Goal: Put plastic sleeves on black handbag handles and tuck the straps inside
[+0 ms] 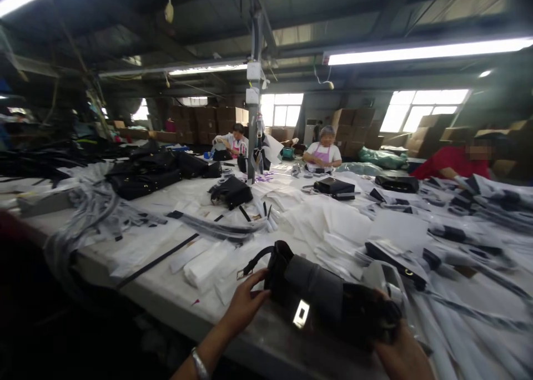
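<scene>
A black handbag (pixel 318 291) with a shiny rectangular metal clasp lies tilted at the front edge of the table, between my two hands. My left hand (pixel 245 302) grips its left end, thumb and fingers closed on the side. From that end a short black strap with a metal buckle (pixel 240 274) sticks out. My right hand (pixel 400 341) is wrapped round the bag's right end, its fingers partly hidden and blurred. Just behind the bag, stacks of white wrapping sheets (pixel 210 263) lie on the table. Close to my right hand is a white-and-grey tape dispenser-like object (pixel 385 280).
Black bags (pixel 145 172) are heaped at the left, beside a bundle of plastic-wrapped straps (pixel 95 208). Another black bag (pixel 231 191) sits mid-table near a metal post (pixel 253 114). Wrapped straps and paper crowd the right. Several people work across the table, one in a red top (pixel 449 161).
</scene>
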{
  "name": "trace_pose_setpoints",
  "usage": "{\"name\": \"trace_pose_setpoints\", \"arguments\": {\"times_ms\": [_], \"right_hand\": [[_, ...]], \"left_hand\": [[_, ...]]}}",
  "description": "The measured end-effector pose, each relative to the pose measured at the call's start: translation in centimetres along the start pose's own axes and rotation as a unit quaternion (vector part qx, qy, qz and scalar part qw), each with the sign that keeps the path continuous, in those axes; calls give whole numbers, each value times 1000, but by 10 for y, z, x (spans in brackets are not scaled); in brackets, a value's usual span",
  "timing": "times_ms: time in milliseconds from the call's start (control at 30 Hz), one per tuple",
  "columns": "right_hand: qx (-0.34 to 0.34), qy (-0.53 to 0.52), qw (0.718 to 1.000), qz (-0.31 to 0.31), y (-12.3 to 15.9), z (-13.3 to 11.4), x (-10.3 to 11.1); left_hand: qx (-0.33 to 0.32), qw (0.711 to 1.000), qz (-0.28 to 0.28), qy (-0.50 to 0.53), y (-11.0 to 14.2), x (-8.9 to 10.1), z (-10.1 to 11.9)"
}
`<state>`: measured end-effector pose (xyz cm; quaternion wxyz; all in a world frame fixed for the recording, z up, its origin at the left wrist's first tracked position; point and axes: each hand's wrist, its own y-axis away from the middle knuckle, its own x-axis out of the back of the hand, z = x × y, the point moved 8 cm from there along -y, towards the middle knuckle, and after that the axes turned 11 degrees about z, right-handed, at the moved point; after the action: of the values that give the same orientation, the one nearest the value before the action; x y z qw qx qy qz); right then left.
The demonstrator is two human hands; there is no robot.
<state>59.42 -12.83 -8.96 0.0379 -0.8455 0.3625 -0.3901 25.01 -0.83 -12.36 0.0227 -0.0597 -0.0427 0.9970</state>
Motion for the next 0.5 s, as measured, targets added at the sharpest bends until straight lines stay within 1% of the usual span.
{"name": "trace_pose_setpoints", "arguments": {"times_ms": [100,167,267,333,367,400,433,467,500], "right_hand": [[-25,44,999,3,-6,-2,-8],[-44,59,997,-6,-8,-4,-11],[-64,33,997,3,1,-4,-10],[-79,-23,997,9,17,-1,-5],[-94,-64,993,15,27,3,0],[-125,-116,985,18,37,9,6],[-161,-170,972,19,44,16,13],[-201,-222,953,32,48,26,25],[-252,-280,926,7,48,35,34]], "left_hand": [[-41,996,-10,-73,4,1,4],[-47,993,-10,-108,5,3,2],[-36,991,-4,-132,8,7,-10],[-20,992,1,-128,12,12,-20],[-11,992,6,-124,15,15,-25],[-6,993,13,-121,18,19,-29],[-1,992,21,-121,21,23,-32],[4,992,24,-125,24,27,-34],[4,991,25,-132,28,29,-35]]}}
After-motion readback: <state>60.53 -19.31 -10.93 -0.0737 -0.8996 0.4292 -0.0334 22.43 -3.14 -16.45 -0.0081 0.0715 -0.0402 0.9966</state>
